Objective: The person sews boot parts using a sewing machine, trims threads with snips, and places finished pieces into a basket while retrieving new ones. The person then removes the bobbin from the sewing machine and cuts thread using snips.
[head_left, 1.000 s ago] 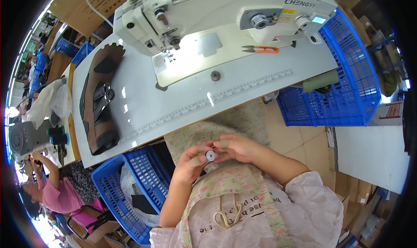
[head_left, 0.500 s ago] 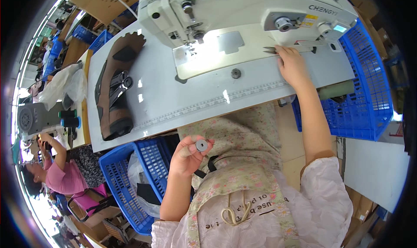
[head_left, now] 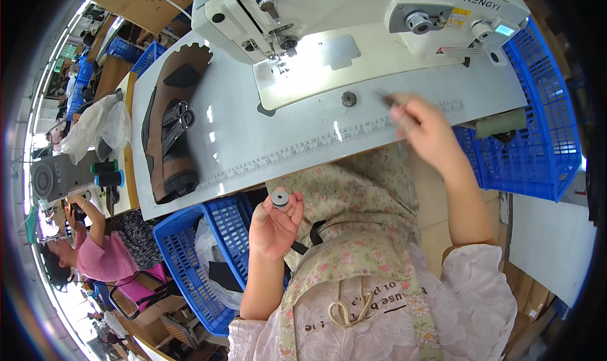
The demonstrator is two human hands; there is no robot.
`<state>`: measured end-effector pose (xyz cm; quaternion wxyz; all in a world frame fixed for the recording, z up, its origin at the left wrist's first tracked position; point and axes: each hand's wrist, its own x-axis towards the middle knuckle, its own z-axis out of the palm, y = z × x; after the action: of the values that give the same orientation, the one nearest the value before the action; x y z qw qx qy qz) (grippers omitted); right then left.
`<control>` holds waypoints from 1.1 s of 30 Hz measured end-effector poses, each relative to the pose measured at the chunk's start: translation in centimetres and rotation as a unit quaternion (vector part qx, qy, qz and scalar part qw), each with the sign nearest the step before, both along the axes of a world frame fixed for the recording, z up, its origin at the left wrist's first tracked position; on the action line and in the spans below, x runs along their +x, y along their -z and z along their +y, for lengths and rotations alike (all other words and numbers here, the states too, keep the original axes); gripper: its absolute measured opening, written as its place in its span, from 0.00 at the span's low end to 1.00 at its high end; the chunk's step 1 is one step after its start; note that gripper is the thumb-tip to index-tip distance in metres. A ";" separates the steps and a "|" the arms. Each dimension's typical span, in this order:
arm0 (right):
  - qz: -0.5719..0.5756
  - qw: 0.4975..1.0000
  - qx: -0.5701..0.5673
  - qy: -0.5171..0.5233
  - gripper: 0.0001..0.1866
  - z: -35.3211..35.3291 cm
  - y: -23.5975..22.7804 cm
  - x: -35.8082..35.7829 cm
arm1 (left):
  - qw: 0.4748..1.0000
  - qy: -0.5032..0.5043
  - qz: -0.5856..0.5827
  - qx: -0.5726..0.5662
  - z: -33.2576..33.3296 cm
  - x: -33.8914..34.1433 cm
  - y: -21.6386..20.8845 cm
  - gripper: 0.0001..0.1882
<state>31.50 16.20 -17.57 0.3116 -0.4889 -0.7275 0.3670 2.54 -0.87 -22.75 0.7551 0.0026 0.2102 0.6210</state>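
Upward, bobbin (head_left: pixel 279 199) hole, axis vertical.

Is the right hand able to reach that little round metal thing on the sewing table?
Probably yes. The right hand is over the white table, just right of the small round metal piece, with bare tabletop between them. It seems to hold something slim and blurred, which might get in the way.

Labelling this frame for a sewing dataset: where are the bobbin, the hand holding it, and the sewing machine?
bobbin (head_left: pixel 279 199), head view, its round top face.
left hand (head_left: pixel 273 225), head view, the palm.
sewing machine (head_left: pixel 354 10), head view, the white body.
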 end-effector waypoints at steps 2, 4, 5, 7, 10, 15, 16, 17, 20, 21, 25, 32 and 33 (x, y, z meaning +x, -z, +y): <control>0.006 0.994 -0.030 -0.109 0.15 -2.7 -2.2 -1.6 | 0.999 -0.017 0.010 -0.028 0.2 -0.1 -0.4 0.17; 0.006 0.981 0.002 -0.193 0.15 -4.3 -1.7 -2.1 | 0.999 -0.014 0.005 -0.029 0.3 0.0 -1.0 0.16; -0.005 0.978 0.002 -0.210 0.15 -4.9 -1.8 -2.6 | 1.000 -0.015 -0.002 -0.027 0.3 0.0 -1.3 0.16; -0.015 0.974 0.001 -0.225 0.15 -5.5 -1.6 -3.1 | 0.999 -0.015 -0.009 -0.027 0.3 0.0 -1.5 0.16; -0.044 0.963 0.041 -0.264 0.17 -6.1 -1.0 -3.6 | 1.000 -0.014 0.004 -0.023 0.0 -0.1 -1.7 0.16; 0.066 0.975 -0.030 -0.210 0.19 -6.9 -0.2 -4.4 | 0.999 0.020 -0.020 0.037 -0.3 -0.2 -1.8 0.16; 0.069 0.975 -0.032 -0.209 0.19 -6.8 -0.5 -4.4 | 0.999 0.021 -0.017 0.035 -0.3 -0.1 -1.8 0.16; 0.060 0.973 -0.042 -0.219 0.19 -6.6 -1.1 -4.4 | 0.998 0.024 -0.027 0.049 -0.4 0.1 -1.9 0.16; 0.054 0.973 -0.026 -0.224 0.19 -6.5 -1.5 -4.3 | 0.995 0.041 -0.041 0.076 -0.8 0.0 -1.7 0.16; 0.052 0.973 0.000 -0.225 0.19 -6.4 -1.5 -4.3 | 0.993 0.052 -0.034 0.102 -0.8 0.0 -1.5 0.16; 0.054 0.975 0.028 -0.212 0.20 -6.6 -2.3 -4.1 | 0.987 0.069 -0.008 0.148 -0.8 0.1 -1.5 0.17; 0.029 0.972 0.106 -0.206 0.19 -7.7 -2.2 -4.1 | 0.978 0.083 0.068 0.180 -0.6 -0.2 -2.0 0.18; 0.018 0.971 0.126 -0.201 0.20 -8.0 -2.2 -4.1 | 0.975 0.074 0.118 0.175 -0.6 -0.1 -2.3 0.17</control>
<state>27.43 8.23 -15.38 0.3035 -0.2832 -0.8453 0.3364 2.46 -1.46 -20.48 0.7569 0.2235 0.1853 0.5856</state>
